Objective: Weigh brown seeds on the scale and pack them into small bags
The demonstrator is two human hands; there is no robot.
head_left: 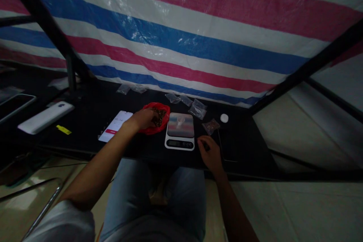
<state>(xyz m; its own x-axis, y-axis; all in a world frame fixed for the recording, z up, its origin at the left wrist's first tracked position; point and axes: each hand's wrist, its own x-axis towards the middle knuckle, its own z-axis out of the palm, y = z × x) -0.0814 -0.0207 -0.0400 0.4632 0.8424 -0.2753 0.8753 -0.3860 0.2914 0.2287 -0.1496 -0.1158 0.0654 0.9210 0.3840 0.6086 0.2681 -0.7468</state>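
My left hand point(145, 118) reaches into an opened red plastic bag point(153, 130) of small brown pieces point(161, 116). Its fingers are bent together among the pieces, and the fingertips are hidden. Right of the bag stands a white digital scale point(179, 130) with a shiny platform; a small clear bag point(180, 121) seems to lie on it. My right hand point(210, 152) rests on the table just right of the scale, fingers curled; whether anything is in them is too dark to see. Above it lies a clear packet with brown contents point(211, 126).
Several clear plastic bags point(197, 109) lie along the back of the black table point(244, 136). A white round-cornered case point(224, 118) is at the right. Leftward are a lit phone point(116, 125), a yellow strip point(64, 130) and a white device point(47, 117). A striped sheet point(181, 49) hangs behind.
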